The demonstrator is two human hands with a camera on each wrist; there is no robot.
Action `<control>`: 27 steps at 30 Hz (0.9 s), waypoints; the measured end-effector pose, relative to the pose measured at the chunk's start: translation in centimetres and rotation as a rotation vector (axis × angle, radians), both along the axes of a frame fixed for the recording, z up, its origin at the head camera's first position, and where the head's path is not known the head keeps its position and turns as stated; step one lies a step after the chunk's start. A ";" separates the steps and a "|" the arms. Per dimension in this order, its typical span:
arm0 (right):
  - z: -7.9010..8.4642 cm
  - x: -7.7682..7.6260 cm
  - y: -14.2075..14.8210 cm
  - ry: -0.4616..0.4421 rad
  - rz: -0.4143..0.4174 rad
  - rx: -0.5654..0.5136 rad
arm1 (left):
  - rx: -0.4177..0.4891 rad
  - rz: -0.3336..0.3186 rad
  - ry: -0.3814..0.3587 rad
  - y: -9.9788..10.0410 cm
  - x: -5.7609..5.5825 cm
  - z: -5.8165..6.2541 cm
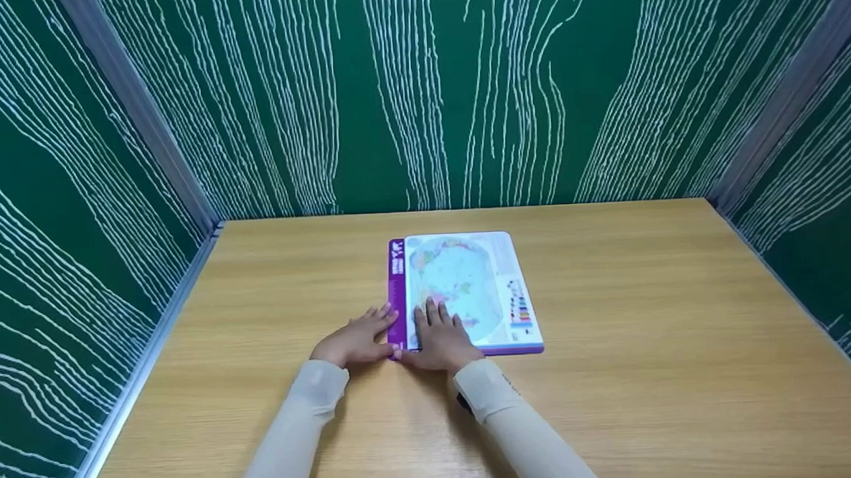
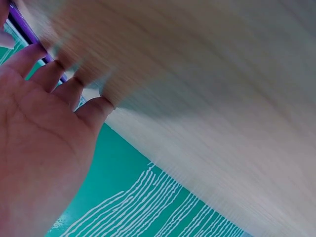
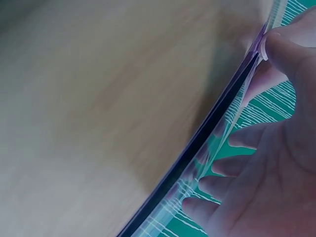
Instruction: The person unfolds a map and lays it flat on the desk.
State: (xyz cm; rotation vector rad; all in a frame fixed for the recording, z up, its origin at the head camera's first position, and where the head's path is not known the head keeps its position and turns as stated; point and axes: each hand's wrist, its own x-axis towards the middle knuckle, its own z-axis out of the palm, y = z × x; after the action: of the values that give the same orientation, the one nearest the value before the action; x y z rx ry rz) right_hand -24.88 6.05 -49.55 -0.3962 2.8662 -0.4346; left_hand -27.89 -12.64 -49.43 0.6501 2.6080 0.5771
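Note:
A flat, glossy world map (image 1: 471, 294) with a purple border strip (image 1: 396, 283) lies on the table, a row of small coloured pictures along its right side. My right hand (image 1: 441, 342) rests on the lower left part of the map, fingers straight and spread. Beside the purple strip, my left hand (image 1: 358, 340) touches the left edge with its fingertips, its thumb by the lower left corner. The right wrist view shows the map's thin dark edge (image 3: 197, 138) side-on, the right thumb near its corner. In the left wrist view, the left hand (image 2: 44, 133) has its fingers extended.
The light wooden table (image 1: 651, 315) spreads out around the map. Green panels with white wavy lines (image 1: 405, 96) stand behind and on both sides, joined by grey metal posts (image 1: 139, 100). A metal rail (image 1: 143, 359) runs along the table's left edge.

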 end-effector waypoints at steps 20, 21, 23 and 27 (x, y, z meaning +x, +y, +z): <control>-0.3 -0.3 -0.2 -0.019 -0.017 0.040 | -0.018 0.006 -0.007 0.0 -0.1 0.0; -0.3 -0.3 -0.2 -0.015 -0.014 0.034 | -0.018 0.006 -0.008 0.0 -0.1 0.0; -0.3 -0.3 -0.2 -0.005 -0.008 0.024 | -0.016 0.006 -0.007 0.0 -0.1 -0.1; -0.3 -0.3 -0.1 -0.005 -0.008 0.019 | -0.020 0.006 -0.002 0.1 -0.1 -0.1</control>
State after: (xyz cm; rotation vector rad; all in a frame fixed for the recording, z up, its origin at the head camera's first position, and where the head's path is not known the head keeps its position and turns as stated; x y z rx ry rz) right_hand -25.20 5.93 -49.87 -0.3796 2.8663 -0.4083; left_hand -28.02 -12.53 -49.51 0.6352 2.6109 0.5524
